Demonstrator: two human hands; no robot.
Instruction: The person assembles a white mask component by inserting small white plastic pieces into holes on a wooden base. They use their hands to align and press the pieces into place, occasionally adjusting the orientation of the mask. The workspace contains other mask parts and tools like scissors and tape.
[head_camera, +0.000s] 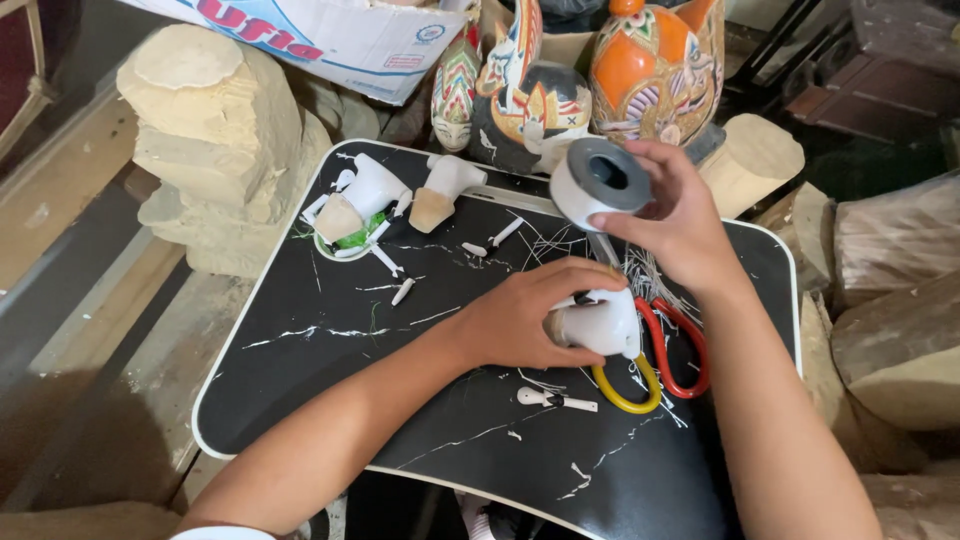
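Tape roll (598, 180) is sitting high at 12 o'clock in the right hand (680, 225), its grip holding it up so the strip hangs down. The left hand (525, 315) is gripping a white piece (605, 322) at the surface (330, 350) centre, keeping it steady beside the scissors (670, 355).

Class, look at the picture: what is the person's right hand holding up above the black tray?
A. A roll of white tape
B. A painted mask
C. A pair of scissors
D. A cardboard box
A. The right hand grips a roll of white tape, its strip running down to the white piece held by the left hand; the scissors lie on the tray.
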